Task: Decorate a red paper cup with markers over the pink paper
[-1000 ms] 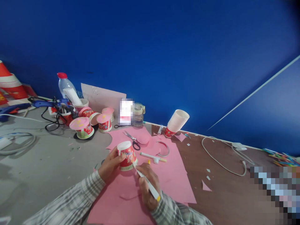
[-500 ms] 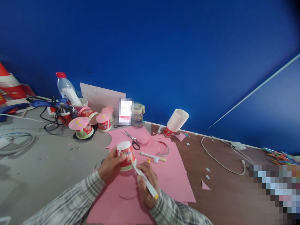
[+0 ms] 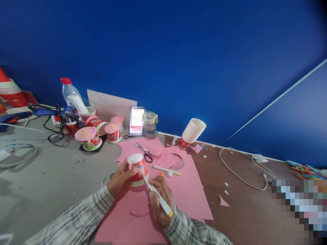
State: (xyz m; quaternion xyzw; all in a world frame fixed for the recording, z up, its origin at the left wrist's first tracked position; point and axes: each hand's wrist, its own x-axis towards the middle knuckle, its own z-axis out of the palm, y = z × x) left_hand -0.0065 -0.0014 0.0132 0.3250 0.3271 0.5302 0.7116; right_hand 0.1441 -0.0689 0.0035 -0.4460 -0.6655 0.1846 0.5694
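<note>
A red and white paper cup point(image 3: 138, 169) stands upside down on a sheet of pink paper point(image 3: 178, 194). My left hand point(image 3: 120, 180) is wrapped round its left side and holds it down. In my right hand point(image 3: 159, 200) is a white marker with a yellow end point(image 3: 158, 198), gripped like a pen, and its tip touches the cup's lower right rim. Both sleeves are grey plaid.
Scissors point(image 3: 143, 152), a second marker point(image 3: 166, 170) and a pink paper ring point(image 3: 178, 161) lie beyond the cup. Decorated cups point(image 3: 89, 137) and a bottle point(image 3: 69, 93) stand back left, and a tilted stack of cups point(image 3: 192, 132) back right. A white cable point(image 3: 242, 168) loops at right.
The marker and my right hand have shifted slightly toward me along the cup's rim. The cup and my left hand have stayed put.
</note>
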